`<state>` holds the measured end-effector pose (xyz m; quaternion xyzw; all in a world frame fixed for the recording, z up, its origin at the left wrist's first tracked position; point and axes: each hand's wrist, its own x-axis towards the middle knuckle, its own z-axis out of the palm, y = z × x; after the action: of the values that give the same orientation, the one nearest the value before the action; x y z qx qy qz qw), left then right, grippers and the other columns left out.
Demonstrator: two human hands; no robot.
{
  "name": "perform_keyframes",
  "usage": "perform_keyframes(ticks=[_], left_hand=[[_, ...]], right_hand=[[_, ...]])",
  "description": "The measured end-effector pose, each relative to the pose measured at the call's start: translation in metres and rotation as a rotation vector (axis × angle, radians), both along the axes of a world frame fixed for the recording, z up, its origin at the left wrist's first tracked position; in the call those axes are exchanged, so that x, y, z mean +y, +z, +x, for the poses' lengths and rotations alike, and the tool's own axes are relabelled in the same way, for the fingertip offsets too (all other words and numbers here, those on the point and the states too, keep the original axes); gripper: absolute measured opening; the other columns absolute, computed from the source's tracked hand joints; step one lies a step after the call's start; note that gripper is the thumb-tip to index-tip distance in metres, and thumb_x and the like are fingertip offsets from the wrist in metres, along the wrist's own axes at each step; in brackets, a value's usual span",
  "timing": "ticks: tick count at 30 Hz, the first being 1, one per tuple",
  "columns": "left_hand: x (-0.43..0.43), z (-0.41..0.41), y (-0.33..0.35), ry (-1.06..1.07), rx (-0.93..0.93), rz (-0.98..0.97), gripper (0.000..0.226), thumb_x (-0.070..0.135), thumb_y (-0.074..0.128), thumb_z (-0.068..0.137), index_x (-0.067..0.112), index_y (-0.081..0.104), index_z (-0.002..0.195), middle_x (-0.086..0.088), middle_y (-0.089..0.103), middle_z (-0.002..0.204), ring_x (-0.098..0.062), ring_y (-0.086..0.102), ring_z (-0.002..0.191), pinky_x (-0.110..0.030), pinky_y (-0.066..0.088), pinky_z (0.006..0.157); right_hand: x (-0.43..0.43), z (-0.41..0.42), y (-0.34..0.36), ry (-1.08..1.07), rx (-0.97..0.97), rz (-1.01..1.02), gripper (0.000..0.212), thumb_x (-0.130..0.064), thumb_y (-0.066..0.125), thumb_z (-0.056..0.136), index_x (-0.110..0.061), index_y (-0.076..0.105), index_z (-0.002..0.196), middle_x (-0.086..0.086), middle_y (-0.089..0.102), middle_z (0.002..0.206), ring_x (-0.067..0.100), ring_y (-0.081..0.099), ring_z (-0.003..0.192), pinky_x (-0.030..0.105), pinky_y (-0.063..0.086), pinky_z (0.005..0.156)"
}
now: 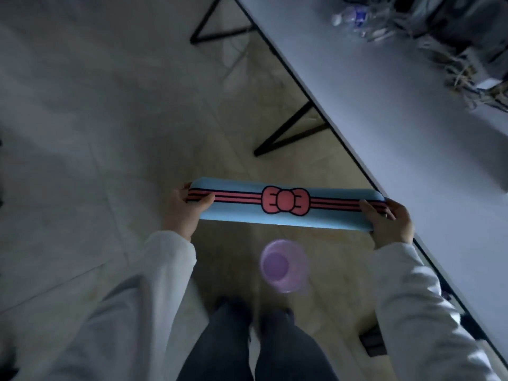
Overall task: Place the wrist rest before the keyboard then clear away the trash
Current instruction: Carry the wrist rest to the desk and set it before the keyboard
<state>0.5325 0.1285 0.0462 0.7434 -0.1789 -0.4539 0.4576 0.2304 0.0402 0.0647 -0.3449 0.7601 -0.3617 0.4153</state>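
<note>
Currently step 1: left hand point(182, 209) and right hand point(389, 220) grip wrist rest point(286, 203) ends, beside desk point(384, 105); next locate keyboard, unseen.

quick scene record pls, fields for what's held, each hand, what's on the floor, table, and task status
held: blue wrist rest with pink bow, level, off the table
left hand: grips its left end
right hand: grips its right end
floor: purple plastic bin below the rest, near the feet
table: to the right; plastic bottle and cable clutter at far end
keyboard: not in view
status: rest not yet placed
</note>
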Motion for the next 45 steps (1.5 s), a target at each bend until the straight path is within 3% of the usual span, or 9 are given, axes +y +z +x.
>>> perform_keyframes(ticks=[5,8,13,20,25,30,35,41,45], left_hand=[[0.015,0.057,0.010,0.117,-0.035,-0.060,0.030,0.006,0.067,0.077,0.003,0.060,0.106,-0.022,0.064,0.103,-0.032,0.062,0.099,-0.055,0.045,0.099],[0.016,0.080,0.010,0.212,-0.014,-0.081,0.043,0.009,0.069,0.076,0.003,0.055,0.116,-0.024,0.062,0.117,-0.035,0.060,0.109,-0.055,0.043,0.102],[0.006,0.123,0.003,0.298,-0.010,-0.069,0.053,0.012,0.070,0.076,0.004,0.049,0.124,-0.025,0.058,0.124,-0.036,0.057,0.115,-0.053,0.044,0.102],[-0.073,0.183,0.006,0.338,-0.035,-0.071,0.055,0.011,0.069,0.076,0.007,0.045,0.126,-0.024,0.055,0.128,-0.035,0.055,0.117,-0.051,0.044,0.103],[-0.149,0.211,0.014,0.298,-0.030,-0.065,0.055,0.011,0.069,0.077,0.005,0.045,0.127,-0.022,0.055,0.128,-0.033,0.055,0.117,-0.043,0.046,0.098],[-0.205,0.242,0.020,0.277,-0.021,-0.085,0.038,0.011,0.069,0.077,0.014,0.051,0.111,-0.006,0.063,0.100,-0.031,0.058,0.107,-0.049,0.046,0.100],[-0.253,0.295,0.018,0.269,-0.046,-0.093,0.021,0.011,0.068,0.077,0.019,0.056,0.092,-0.005,0.063,0.093,-0.031,0.060,0.103,-0.049,0.048,0.097],[-0.331,0.375,0.018,0.245,-0.036,-0.095,0.047,0.010,0.069,0.077,0.008,0.048,0.119,-0.009,0.056,0.108,-0.027,0.057,0.105,-0.048,0.045,0.101],[-0.382,0.432,0.022,0.211,-0.020,-0.101,0.051,0.009,0.070,0.076,0.007,0.048,0.122,-0.009,0.056,0.111,-0.023,0.055,0.103,-0.046,0.044,0.102]], right_hand=[[-0.022,0.067,0.007,0.117,-0.002,-0.022,0.053,-0.020,0.076,0.069,-0.009,0.055,0.117,0.010,0.059,0.107,0.029,0.058,0.106,0.048,0.048,0.097],[-0.039,0.097,0.005,0.180,0.007,-0.041,0.055,-0.022,0.077,0.067,-0.010,0.056,0.117,0.015,0.061,0.118,0.031,0.059,0.109,0.047,0.048,0.097],[-0.072,0.148,-0.003,0.244,-0.038,-0.033,0.057,-0.022,0.077,0.066,-0.008,0.056,0.117,0.015,0.062,0.116,0.031,0.059,0.109,0.047,0.048,0.098],[-0.151,0.209,-0.005,0.254,-0.072,-0.056,0.053,-0.025,0.078,0.066,-0.010,0.059,0.113,0.007,0.061,0.102,0.028,0.060,0.101,0.048,0.049,0.095],[-0.215,0.232,0.004,0.218,-0.083,-0.053,0.052,-0.024,0.078,0.066,-0.008,0.059,0.111,0.011,0.062,0.105,0.028,0.059,0.100,0.048,0.048,0.096],[-0.274,0.263,0.011,0.210,-0.083,-0.042,0.054,-0.026,0.078,0.066,-0.010,0.058,0.113,0.007,0.060,0.105,0.031,0.059,0.107,0.047,0.048,0.097],[-0.324,0.316,0.008,0.223,-0.092,-0.040,0.054,-0.024,0.077,0.067,-0.008,0.057,0.115,0.016,0.061,0.116,0.028,0.058,0.103,0.047,0.047,0.098],[-0.381,0.390,0.001,0.159,-0.067,-0.052,0.054,-0.024,0.078,0.065,-0.008,0.059,0.113,0.011,0.061,0.107,0.032,0.059,0.107,0.049,0.049,0.096],[-0.415,0.441,0.006,0.099,-0.029,-0.048,0.054,-0.025,0.078,0.065,-0.007,0.059,0.113,0.009,0.059,0.103,0.034,0.058,0.108,0.050,0.048,0.096]])
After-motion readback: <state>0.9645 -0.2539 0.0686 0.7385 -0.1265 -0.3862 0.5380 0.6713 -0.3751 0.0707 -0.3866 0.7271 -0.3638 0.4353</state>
